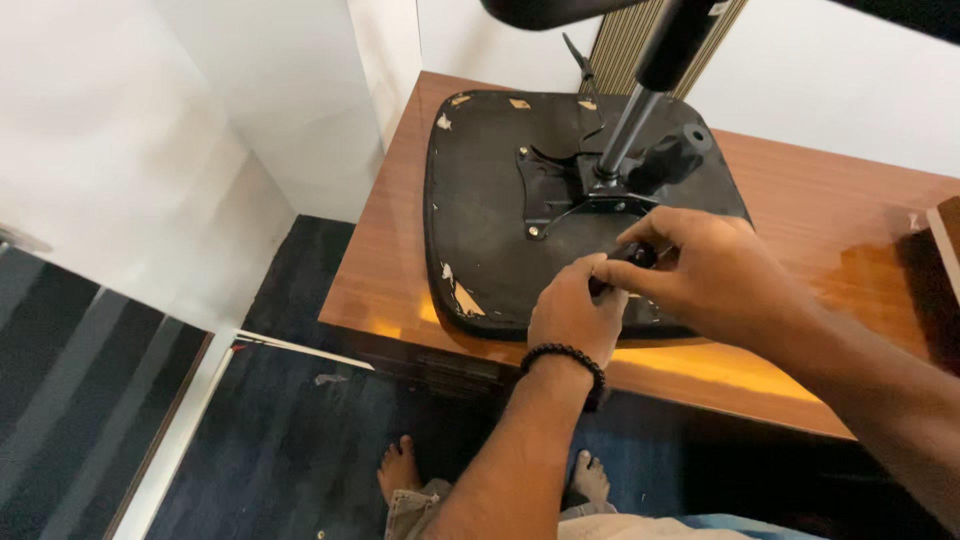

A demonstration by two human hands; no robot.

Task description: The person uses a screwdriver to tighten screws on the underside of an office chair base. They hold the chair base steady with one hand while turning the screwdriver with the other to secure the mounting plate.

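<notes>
An upturned black chair seat [480,200] lies on a brown wooden table [800,200], its worn edges flaking. A metal gas-lift column [625,130] rises from the mounting plate [550,195] at the seat's middle. My left hand [575,310], a black bead bracelet on its wrist, is closed around the lower part of a black tool handle [635,255] near the seat's front edge. My right hand [710,270] grips the top of the same handle from the right. The tool's tip is hidden under my hands.
A black knob or lever [670,155] sticks out beside the column. White walls stand behind and to the left. Dark blue carpet [290,440] covers the floor below the table edge, where my bare feet [400,470] show. A wooden piece [945,240] sits at the far right.
</notes>
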